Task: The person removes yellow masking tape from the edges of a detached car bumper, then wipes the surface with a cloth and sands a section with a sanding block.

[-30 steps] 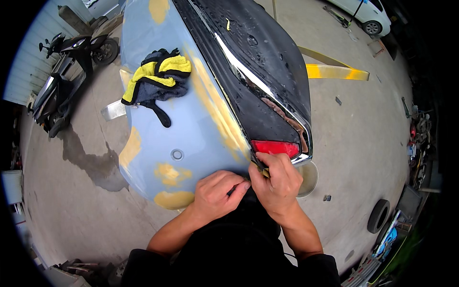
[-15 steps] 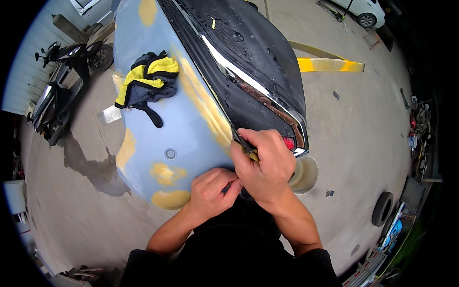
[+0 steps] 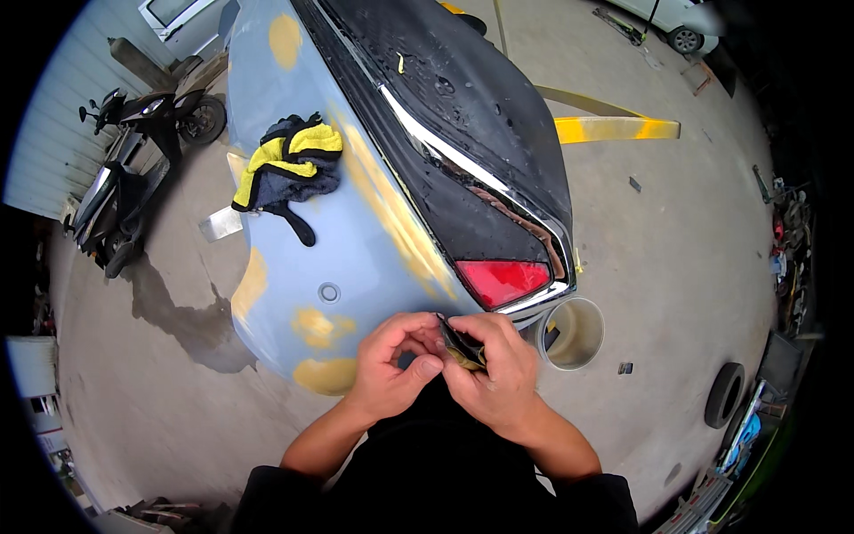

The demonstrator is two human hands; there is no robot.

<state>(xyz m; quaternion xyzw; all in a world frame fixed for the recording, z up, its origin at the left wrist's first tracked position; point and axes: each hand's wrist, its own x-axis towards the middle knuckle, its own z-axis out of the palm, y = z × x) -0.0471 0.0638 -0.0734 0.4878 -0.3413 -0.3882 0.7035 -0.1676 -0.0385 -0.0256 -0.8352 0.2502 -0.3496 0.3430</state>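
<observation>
A folded piece of sandpaper [image 3: 465, 347], dark on one face and tan on the other, is held in front of my body. My right hand [image 3: 498, 369] is closed around it, thumb and fingers pressing its sides. My left hand [image 3: 396, 365] has curled fingers with the tips at the sheet's left edge; its thumb stands a little apart. Just beyond both hands is a blue-grey car body panel [image 3: 294, 267] with tan sanded patches. A red light [image 3: 504, 283] sits in the dark wet section [image 3: 480, 227] beside it, edged with chrome trim.
A yellow and dark grey cloth [image 3: 294, 169] lies bunched on the panel. Right of my hands stands a round bucket [image 3: 594, 336] with liquid. A yellow curved strip [image 3: 618, 130] juts out at right. A scooter [image 3: 133, 169] stands left, a tyre [image 3: 724, 395] right.
Both hands have drawn back from the panel's edge toward my body, bringing the sandpaper along. The red light is now uncovered. My left fingers have come up to the sheet.
</observation>
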